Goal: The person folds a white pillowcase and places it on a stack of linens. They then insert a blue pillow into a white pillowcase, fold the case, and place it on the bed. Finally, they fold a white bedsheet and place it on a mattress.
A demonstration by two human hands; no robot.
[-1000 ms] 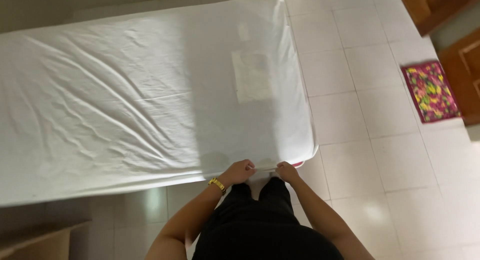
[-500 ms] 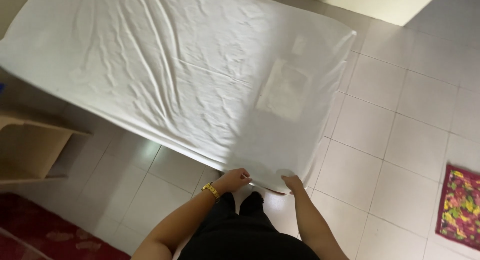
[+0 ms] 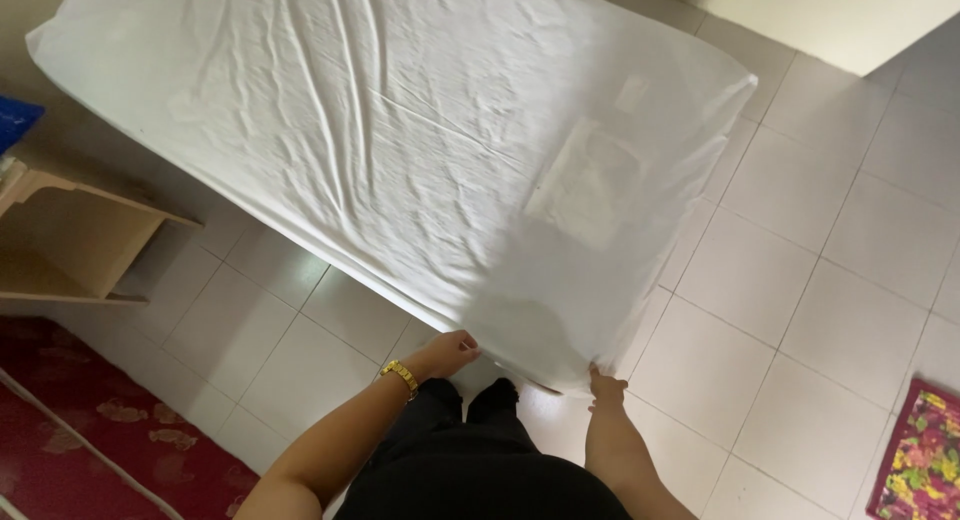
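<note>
While we stand on the pale tiled floor (image 3: 800, 310), our left hand (image 3: 448, 354) and right hand (image 3: 604, 388) pinch the near corner of the white sheet (image 3: 420, 150) covering the bed. Since a moment ago, the wooden shelf (image 3: 70, 240) and red rug (image 3: 70, 440) show larger.

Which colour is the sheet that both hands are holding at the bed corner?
The sheet is plain white, wrinkled, with no pattern; the head view shows it.

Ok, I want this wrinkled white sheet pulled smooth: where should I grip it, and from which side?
Grip the white sheet along its near hanging hem at the corner, coming from the bed's foot end: the left hand and right hand already reach that edge, and the creases run lengthwise toward it.
</note>
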